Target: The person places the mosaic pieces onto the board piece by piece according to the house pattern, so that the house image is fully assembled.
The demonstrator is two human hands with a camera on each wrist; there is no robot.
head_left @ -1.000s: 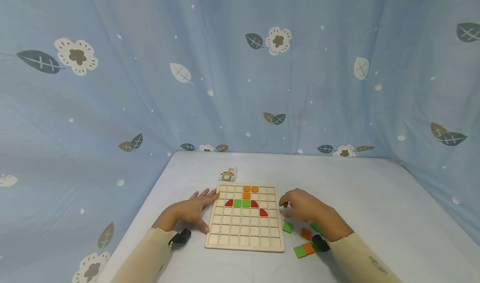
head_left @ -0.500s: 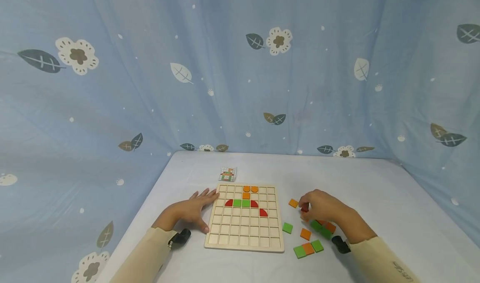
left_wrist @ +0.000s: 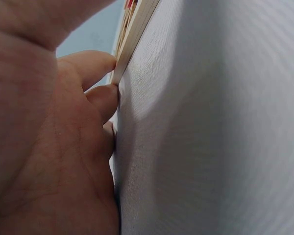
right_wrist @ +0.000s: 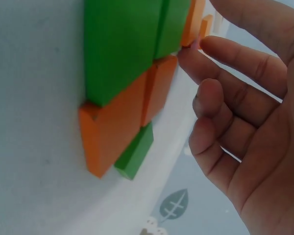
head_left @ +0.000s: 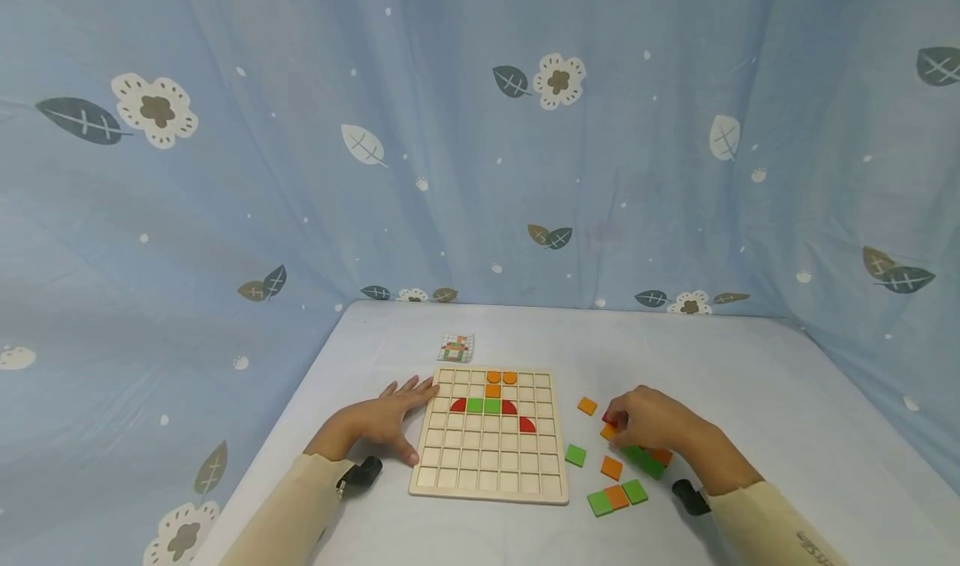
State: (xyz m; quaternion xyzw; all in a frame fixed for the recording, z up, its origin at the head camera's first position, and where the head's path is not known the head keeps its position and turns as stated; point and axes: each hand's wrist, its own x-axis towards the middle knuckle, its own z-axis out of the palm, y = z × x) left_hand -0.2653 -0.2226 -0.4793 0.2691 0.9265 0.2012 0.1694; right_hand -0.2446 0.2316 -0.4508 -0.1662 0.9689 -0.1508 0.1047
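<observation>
The wooden grid board (head_left: 489, 497) lies on the table with red, green and orange pieces in its upper cells. My left hand (head_left: 386, 423) rests spread along the board's left edge, its fingers touching the rim; in the left wrist view the left hand (left_wrist: 63, 132) is beside the board's side (left_wrist: 137, 29). My right hand (head_left: 654, 420) is over loose pieces right of the board, its fingertips pinching a red piece (head_left: 606, 417) beside an orange tile (head_left: 609, 432). In the right wrist view the right hand (right_wrist: 250, 98) has bent fingers near green (right_wrist: 120, 44) and orange tiles (right_wrist: 120, 132).
A small pattern card (head_left: 456, 348) lies behind the board. Loose tiles lie to the right: an orange one (head_left: 587, 406), a green one (head_left: 575, 455), another orange one (head_left: 611, 468) and a row of green and orange (head_left: 617, 497). A blue patterned curtain (head_left: 480, 174) hangs behind the table.
My right hand has moved right, from the board's right edge to the loose pieces, and its fingers have closed around a red piece. The left hand has stayed put.
</observation>
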